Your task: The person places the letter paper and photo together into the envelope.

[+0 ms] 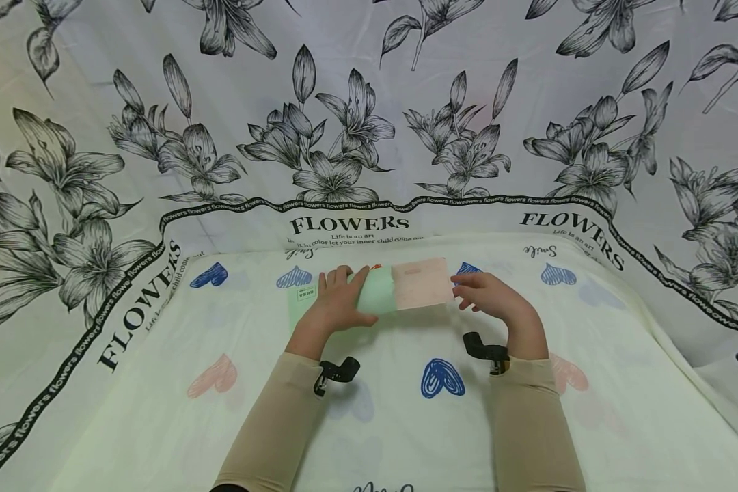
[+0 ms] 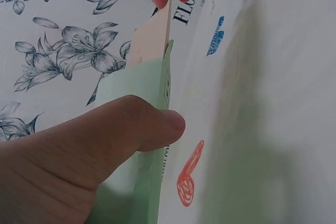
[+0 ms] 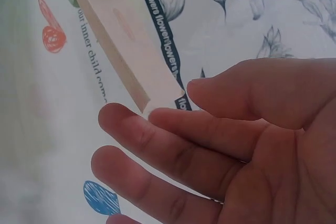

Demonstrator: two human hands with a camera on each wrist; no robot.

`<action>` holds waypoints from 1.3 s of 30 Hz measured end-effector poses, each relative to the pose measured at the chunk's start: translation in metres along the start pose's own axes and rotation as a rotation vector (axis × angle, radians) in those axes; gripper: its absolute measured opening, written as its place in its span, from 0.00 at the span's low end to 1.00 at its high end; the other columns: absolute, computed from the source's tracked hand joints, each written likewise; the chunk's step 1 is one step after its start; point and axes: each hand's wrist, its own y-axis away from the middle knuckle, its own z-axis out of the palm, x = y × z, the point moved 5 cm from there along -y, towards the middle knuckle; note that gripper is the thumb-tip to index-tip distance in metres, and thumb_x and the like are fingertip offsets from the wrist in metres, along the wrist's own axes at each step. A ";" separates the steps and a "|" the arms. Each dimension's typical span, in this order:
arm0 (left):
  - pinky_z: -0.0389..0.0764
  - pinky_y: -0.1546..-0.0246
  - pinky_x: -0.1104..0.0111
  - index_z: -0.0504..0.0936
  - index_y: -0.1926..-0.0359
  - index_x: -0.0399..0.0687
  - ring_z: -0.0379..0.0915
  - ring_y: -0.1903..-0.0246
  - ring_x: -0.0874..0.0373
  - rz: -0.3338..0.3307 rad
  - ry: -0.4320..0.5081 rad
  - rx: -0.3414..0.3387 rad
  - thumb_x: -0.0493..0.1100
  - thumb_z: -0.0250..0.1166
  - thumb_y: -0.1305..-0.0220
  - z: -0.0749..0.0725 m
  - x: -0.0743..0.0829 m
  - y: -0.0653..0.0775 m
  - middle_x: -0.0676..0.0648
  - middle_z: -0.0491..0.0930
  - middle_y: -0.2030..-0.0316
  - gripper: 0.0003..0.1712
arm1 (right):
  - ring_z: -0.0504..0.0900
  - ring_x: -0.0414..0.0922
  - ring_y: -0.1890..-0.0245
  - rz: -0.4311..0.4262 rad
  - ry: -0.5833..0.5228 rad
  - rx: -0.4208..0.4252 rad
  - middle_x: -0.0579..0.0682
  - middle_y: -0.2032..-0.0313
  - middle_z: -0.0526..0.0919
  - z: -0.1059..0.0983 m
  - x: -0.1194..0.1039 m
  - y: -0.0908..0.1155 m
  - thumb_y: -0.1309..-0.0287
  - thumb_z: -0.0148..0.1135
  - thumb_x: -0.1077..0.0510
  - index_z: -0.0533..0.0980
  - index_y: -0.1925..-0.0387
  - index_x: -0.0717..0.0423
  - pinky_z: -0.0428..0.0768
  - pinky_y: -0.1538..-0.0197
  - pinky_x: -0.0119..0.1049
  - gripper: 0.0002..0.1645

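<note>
In the head view my left hand [image 1: 337,301] grips a flat, pale green box sleeve [image 1: 376,290]. Its thumb [image 2: 157,124] presses along the sleeve in the left wrist view; the far fingers are hidden there. A pale pink inner piece [image 1: 423,283] with a thin side wall sticks out of the sleeve's right end. Beside the pink piece's outer end is my right hand [image 1: 492,295]. In the right wrist view its thumb and fingers [image 3: 173,140] are spread apart around that end; whether a fingertip touches it I cannot tell.
A white cloth with blue hearts [image 1: 443,378] and pink hearts [image 1: 214,376] covers the surface below. Behind it hangs a flower-printed curtain [image 1: 344,137]. Each wrist wears a black camera mount [image 1: 341,370]. A green sheet-like area with a small label [image 1: 306,293] shows left of the left hand.
</note>
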 end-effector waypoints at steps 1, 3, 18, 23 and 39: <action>0.37 0.26 0.37 0.56 0.19 0.51 0.50 0.31 0.36 0.000 -0.001 0.001 0.61 0.77 0.50 0.000 0.000 0.000 0.35 0.58 0.32 0.63 | 0.84 0.53 0.55 -0.001 0.003 -0.003 0.66 0.42 0.79 0.000 0.001 0.000 0.23 0.51 0.55 0.67 0.28 0.66 0.80 0.43 0.55 0.30; 0.38 0.27 0.37 0.56 0.19 0.51 0.51 0.32 0.36 0.002 -0.001 0.003 0.61 0.77 0.50 0.000 0.000 0.000 0.35 0.58 0.33 0.63 | 0.84 0.53 0.55 0.002 0.005 -0.006 0.65 0.42 0.80 0.001 0.001 -0.001 0.24 0.52 0.55 0.69 0.29 0.65 0.80 0.43 0.54 0.29; 0.36 0.26 0.37 0.56 0.19 0.51 0.51 0.30 0.36 0.008 -0.009 -0.006 0.60 0.79 0.50 0.001 0.001 -0.001 0.34 0.58 0.32 0.63 | 0.84 0.55 0.54 -0.031 0.019 -0.041 0.64 0.43 0.80 0.008 -0.002 -0.007 0.24 0.51 0.56 0.68 0.29 0.67 0.80 0.44 0.55 0.29; 0.36 0.26 0.37 0.56 0.19 0.52 0.50 0.31 0.36 0.002 -0.006 0.003 0.61 0.78 0.50 -0.001 0.000 0.000 0.34 0.57 0.32 0.63 | 0.84 0.53 0.54 -0.009 0.026 -0.025 0.63 0.43 0.82 0.004 -0.001 -0.005 0.23 0.50 0.55 0.64 0.27 0.67 0.80 0.44 0.54 0.31; 0.36 0.27 0.37 0.55 0.19 0.51 0.50 0.29 0.37 0.010 0.000 0.002 0.61 0.77 0.49 0.000 0.000 -0.001 0.35 0.57 0.32 0.63 | 0.84 0.53 0.54 -0.031 0.041 -0.053 0.64 0.40 0.78 0.013 -0.004 -0.007 0.23 0.52 0.54 0.69 0.29 0.64 0.80 0.44 0.54 0.29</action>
